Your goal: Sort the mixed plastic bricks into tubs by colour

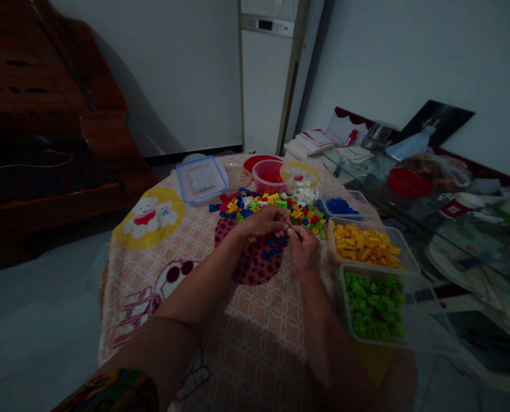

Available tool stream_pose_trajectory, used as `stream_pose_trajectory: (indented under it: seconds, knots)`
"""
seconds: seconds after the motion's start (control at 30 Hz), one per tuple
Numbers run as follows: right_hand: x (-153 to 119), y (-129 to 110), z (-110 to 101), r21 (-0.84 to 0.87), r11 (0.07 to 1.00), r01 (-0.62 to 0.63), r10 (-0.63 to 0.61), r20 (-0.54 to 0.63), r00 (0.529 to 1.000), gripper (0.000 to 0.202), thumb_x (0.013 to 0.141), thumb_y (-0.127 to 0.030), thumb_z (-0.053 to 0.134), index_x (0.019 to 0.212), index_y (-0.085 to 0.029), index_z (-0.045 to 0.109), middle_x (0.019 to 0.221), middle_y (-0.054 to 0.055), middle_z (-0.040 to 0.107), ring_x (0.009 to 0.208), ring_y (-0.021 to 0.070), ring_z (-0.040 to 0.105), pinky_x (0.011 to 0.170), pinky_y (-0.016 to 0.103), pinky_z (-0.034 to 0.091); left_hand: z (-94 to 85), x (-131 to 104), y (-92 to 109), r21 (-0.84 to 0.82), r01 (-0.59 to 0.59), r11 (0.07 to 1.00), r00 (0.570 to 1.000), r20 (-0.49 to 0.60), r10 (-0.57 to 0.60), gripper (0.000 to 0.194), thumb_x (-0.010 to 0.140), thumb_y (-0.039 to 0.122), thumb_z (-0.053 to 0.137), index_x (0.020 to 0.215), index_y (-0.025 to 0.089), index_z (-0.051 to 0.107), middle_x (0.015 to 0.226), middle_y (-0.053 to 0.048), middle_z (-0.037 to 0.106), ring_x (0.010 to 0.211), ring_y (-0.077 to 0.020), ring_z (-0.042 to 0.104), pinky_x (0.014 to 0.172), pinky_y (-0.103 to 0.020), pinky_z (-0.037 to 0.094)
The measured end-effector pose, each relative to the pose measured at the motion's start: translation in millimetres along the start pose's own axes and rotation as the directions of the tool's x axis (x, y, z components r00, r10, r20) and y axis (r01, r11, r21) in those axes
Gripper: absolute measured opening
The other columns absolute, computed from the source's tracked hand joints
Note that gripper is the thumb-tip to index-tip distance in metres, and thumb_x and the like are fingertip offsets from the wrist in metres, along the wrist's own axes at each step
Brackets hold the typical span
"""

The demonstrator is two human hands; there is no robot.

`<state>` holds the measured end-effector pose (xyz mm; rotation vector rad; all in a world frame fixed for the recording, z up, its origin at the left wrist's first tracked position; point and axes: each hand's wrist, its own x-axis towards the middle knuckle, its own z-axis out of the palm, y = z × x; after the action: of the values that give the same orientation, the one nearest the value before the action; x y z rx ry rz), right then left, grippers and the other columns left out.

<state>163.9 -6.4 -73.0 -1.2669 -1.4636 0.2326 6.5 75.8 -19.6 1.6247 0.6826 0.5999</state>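
Over a mixed pile of small plastic building bricks (238, 203), my two hands meet at the fingertips. My left hand (267, 220) is closed with thumb and fingers pinched. My right hand (305, 247) is pinched against it from the right. Whatever sits between the fingertips is too small and dark to name. Loose blue bricks (274, 247) lie just below my hands on a maroon patch of the tablecloth (255, 320). White bricks (305, 193) are heaped behind my right hand.
To the right stand clear tubs with blue bricks (341, 206), yellow bricks (362, 246) and green bricks (373, 306). A pink-looking round tub (273, 171) holds red pieces at the back. A blue-rimmed lid (202, 179) lies back left. A cluttered glass table (413, 214) adjoins on the right.
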Motion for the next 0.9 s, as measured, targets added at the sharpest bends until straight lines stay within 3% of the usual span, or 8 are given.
stream_pose_trajectory:
  seconds: [0.1,0.23,0.5,0.63,0.8,0.9]
  knots:
    - [0,-2,1,-0.029,0.999,0.014,-0.015,-0.028,0.999,0.026,0.094,-0.037,0.054,0.080,-0.021,0.069,0.080,0.005,0.072,0.081,0.0211,0.064,0.079,0.033,0.050,3.8,-1,6,0.118,-0.034,0.992,0.997,-0.058,0.041,0.003,0.080,0.014,0.070,0.082,0.014,0.068,0.063,0.001,0.069,0.056,-0.0120,0.066,0.059,-0.021,0.053]
    - [0,-5,2,-0.060,0.998,-0.010,0.006,-0.061,0.998,0.028,0.095,-0.038,0.053,0.077,-0.022,0.067,0.078,0.005,0.072,0.079,0.0205,0.063,0.078,0.033,0.050,9.2,-2,9,0.236,-0.052,0.970,0.990,-0.118,0.082,0.006,0.081,0.009,0.065,0.082,0.015,0.067,0.062,0.002,0.069,0.057,-0.0124,0.067,0.059,-0.021,0.052]
    - [0,-6,1,-0.017,0.999,-0.038,0.037,-0.075,0.997,0.028,0.093,-0.041,0.055,0.076,-0.022,0.068,0.076,0.005,0.072,0.077,0.0207,0.064,0.076,0.033,0.051,10.9,-1,10,0.264,-0.043,0.964,0.988,-0.133,0.080,0.006,0.081,0.010,0.065,0.081,0.015,0.068,0.061,0.002,0.069,0.057,-0.0134,0.068,0.058,-0.021,0.051]
    - [1,-5,-1,0.013,0.997,-0.070,0.071,-0.042,0.997,0.027,0.091,-0.041,0.057,0.078,-0.022,0.070,0.077,0.005,0.073,0.077,0.0209,0.065,0.076,0.033,0.051,9.3,0,10,0.185,-0.012,0.983,0.992,-0.123,0.035,0.006,0.080,0.009,0.066,0.079,0.014,0.067,0.059,0.002,0.069,0.054,-0.0122,0.066,0.057,-0.021,0.051]
    - [1,-5,-2,0.103,0.990,-0.101,0.096,0.048,0.994,0.025,0.088,-0.041,0.058,0.078,-0.022,0.071,0.077,0.004,0.074,0.075,0.0200,0.064,0.075,0.033,0.052,-1.6,-4,7,-0.015,0.045,0.999,0.999,0.014,-0.045,0.007,0.078,0.016,0.075,0.081,0.012,0.069,0.062,0.000,0.071,0.054,-0.0107,0.066,0.057,-0.019,0.053]
    - [1,-4,-3,0.127,0.985,-0.119,0.111,0.068,0.991,0.026,0.088,-0.042,0.058,0.080,-0.022,0.072,0.079,0.004,0.074,0.075,0.0200,0.065,0.076,0.033,0.053,-6.4,-7,8,-0.064,0.070,0.996,0.997,0.038,-0.067,0.011,0.076,0.017,0.079,0.081,0.012,0.071,0.064,-0.001,0.072,0.054,-0.0093,0.065,0.058,-0.018,0.054]
